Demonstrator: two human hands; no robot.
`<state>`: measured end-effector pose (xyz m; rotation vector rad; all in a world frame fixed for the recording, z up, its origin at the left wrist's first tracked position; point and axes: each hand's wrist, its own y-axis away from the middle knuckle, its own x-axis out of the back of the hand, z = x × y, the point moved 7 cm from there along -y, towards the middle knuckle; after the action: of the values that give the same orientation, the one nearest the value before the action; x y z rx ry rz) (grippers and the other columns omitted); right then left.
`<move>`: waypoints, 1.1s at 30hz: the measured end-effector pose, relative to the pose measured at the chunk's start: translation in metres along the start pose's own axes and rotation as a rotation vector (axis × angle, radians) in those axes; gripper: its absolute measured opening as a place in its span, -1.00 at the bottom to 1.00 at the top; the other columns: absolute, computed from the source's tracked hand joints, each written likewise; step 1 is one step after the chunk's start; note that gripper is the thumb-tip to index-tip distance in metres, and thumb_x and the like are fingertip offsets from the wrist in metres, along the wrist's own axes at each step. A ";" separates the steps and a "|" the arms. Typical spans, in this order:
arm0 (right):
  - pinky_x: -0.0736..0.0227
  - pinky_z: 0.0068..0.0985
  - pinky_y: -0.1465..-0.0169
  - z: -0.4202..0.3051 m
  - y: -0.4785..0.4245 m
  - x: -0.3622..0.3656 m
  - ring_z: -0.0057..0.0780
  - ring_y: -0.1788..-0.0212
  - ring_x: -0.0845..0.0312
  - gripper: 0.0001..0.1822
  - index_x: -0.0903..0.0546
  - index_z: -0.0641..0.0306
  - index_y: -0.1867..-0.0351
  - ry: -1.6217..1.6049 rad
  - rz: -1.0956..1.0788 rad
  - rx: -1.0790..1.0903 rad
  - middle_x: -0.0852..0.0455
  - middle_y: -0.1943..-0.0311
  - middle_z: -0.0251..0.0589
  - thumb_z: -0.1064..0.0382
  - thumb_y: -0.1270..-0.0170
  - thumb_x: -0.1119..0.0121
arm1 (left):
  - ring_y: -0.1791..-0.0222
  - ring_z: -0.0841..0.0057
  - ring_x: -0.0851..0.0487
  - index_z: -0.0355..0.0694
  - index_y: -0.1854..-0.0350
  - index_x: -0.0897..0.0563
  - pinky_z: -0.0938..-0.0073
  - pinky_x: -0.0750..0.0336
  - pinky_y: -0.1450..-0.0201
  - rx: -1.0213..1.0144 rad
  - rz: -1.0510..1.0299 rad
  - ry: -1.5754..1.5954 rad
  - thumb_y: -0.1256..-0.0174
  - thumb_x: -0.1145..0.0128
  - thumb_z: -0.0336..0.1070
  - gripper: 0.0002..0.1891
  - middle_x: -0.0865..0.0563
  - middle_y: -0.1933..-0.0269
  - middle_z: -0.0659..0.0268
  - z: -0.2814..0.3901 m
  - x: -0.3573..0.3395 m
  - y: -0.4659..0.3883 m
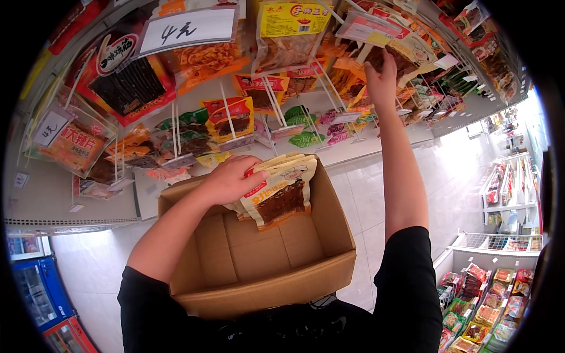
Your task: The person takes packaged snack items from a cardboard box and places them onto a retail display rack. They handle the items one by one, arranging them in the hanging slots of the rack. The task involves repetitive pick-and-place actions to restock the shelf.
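My left hand (pixel 235 180) is closed around the top left of several cream snack packets (pixel 281 200), stacked together. Through their clear windows shows a reddish-brown food, and a cartoon chef is printed on the front. The stack leans inside an open cardboard box (pixel 265 287) near its far wall; the box's bare bottom is visible in front of it. My right hand (pixel 382 84) is raised to the shelf display at the upper right. Its fingers touch a similar cream packet (pixel 412 55) hanging below a price tag holder (pixel 371 28); whether they grip it is unclear.
Metal display hooks (pixel 273 101) project from the shelf, hung with bagged snacks such as a red-and-black packet (pixel 126 81). A handwritten price card (pixel 187 31) hangs above. Another snack rack (pixel 485 300) stands lower right, a blue freezer cabinet (pixel 42 291) lower left. The floor (pixel 353 194) is tiled.
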<state>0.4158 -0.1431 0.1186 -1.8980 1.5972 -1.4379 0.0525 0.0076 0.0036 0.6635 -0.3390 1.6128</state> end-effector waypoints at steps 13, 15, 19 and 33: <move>-0.22 0.02 -0.45 0.007 -0.038 -0.002 0.07 -0.60 0.09 -0.09 0.04 0.18 -0.61 -0.161 -0.032 -0.439 0.04 -0.58 0.09 0.05 -0.37 -0.20 | -0.09 0.09 -0.57 -0.27 -0.10 -0.63 0.19 -0.43 -0.20 -0.002 -0.019 -0.026 -0.43 -0.07 0.12 -0.48 -0.69 -0.01 0.06 0.000 0.003 0.001; -0.26 -0.03 -0.42 0.018 -0.047 -0.006 0.03 -0.55 -0.03 -0.10 0.00 0.11 -0.61 -0.145 -0.040 -0.380 -0.05 -0.55 0.07 0.06 -0.36 -0.22 | -0.10 0.09 -0.57 -0.27 -0.11 -0.63 0.18 -0.43 -0.21 -0.016 -0.020 -0.031 -0.43 -0.07 0.13 -0.48 -0.69 -0.02 0.07 -0.001 0.002 0.000; -0.29 -0.17 -0.36 0.001 -0.047 -0.032 -0.10 -0.41 -0.27 -0.15 -0.09 0.06 -0.57 -0.146 -0.351 -0.264 -0.19 -0.46 0.00 0.07 -0.34 -0.28 | -0.12 0.08 -0.56 -0.27 -0.12 -0.63 0.18 -0.43 -0.22 -0.028 -0.007 -0.046 -0.43 -0.07 0.14 -0.46 -0.69 -0.04 0.07 -0.004 0.003 0.000; -0.52 -0.50 0.12 -0.066 0.056 -0.016 -0.52 0.23 -0.63 -0.72 -0.66 0.31 0.04 -0.315 -0.475 -0.080 -0.73 0.22 -0.28 0.15 -0.40 -0.24 | -0.07 0.06 -0.62 -0.27 -0.11 -0.62 0.20 -0.48 -0.16 -0.041 -0.021 0.077 -0.54 0.06 0.11 -0.50 -0.70 0.01 0.01 -0.002 0.008 -0.002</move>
<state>0.3316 -0.1246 0.1009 -2.5220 1.1219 -1.1552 0.0534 0.0152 0.0066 0.5702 -0.3068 1.6026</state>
